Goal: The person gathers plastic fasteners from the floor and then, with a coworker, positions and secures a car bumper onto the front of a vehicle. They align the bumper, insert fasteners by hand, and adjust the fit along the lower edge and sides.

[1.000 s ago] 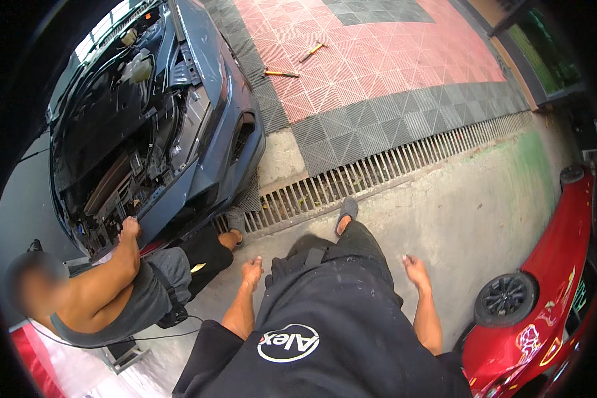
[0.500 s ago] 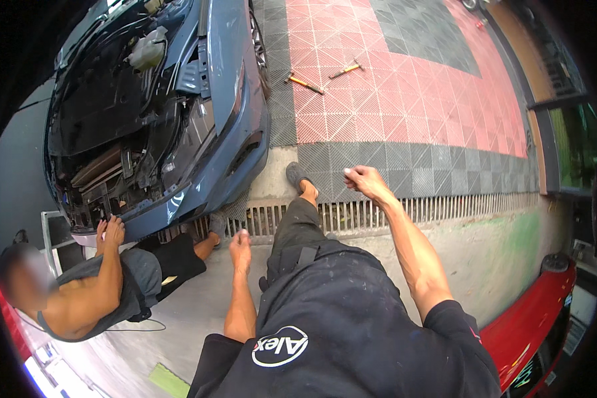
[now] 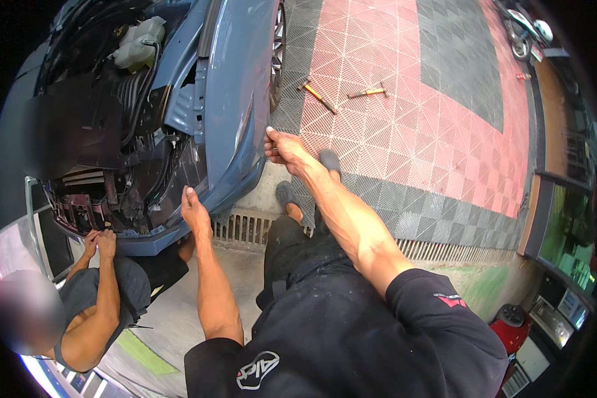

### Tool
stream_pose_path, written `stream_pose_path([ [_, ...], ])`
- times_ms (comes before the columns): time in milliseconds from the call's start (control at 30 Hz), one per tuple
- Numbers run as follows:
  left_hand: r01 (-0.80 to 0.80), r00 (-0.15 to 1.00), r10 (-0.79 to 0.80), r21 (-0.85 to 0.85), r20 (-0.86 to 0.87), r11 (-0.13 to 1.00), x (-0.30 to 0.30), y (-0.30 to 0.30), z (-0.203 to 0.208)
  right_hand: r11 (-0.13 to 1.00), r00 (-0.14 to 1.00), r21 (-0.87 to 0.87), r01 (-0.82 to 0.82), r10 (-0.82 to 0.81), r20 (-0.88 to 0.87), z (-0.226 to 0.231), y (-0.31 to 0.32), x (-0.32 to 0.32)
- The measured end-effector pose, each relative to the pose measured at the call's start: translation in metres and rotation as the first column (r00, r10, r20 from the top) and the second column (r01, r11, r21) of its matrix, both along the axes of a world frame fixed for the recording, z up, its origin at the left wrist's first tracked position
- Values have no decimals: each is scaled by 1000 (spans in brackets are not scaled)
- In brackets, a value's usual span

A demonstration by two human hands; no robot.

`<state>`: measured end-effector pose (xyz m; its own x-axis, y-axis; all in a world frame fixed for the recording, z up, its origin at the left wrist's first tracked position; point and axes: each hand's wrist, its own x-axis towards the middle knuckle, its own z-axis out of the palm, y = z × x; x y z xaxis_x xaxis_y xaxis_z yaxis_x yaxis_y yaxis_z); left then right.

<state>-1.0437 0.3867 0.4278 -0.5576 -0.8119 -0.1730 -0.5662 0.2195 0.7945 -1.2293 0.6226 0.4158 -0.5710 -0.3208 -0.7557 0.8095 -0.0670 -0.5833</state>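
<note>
In front of me is a blue-grey car with its engine bay exposed and a blue-grey front bumper at its near corner. My left hand is raised beside the bumper's upper edge, fingers pointing up and loosely bent. My right hand is at the bumper's side near the front wheel; its fingers are partly curled and the thumb stands apart from them. Neither hand visibly holds anything. Whether the fingertips touch the bumper, I cannot tell.
A co-worker crouches at left, both hands at the car's front. Two orange-handled hammers lie on the red and grey floor tiles. A drain grate runs before my feet. A motorcycle stands far right.
Both my hands have moved forward and left, up to the bumper. I have stepped closer to the car. The co-worker's hands stay at the car's front.
</note>
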Motion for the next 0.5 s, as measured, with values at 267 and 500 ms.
stream_pose_path([
  [267,13,986,-6,-38,168,999,-42,12,-12,981,943,-184,-63,119,310,-58,-49,-92],
  [500,-66,931,104,-121,349,990,-63,34,5,961,872,-264,-78,194,450,-55,-43,-97],
])
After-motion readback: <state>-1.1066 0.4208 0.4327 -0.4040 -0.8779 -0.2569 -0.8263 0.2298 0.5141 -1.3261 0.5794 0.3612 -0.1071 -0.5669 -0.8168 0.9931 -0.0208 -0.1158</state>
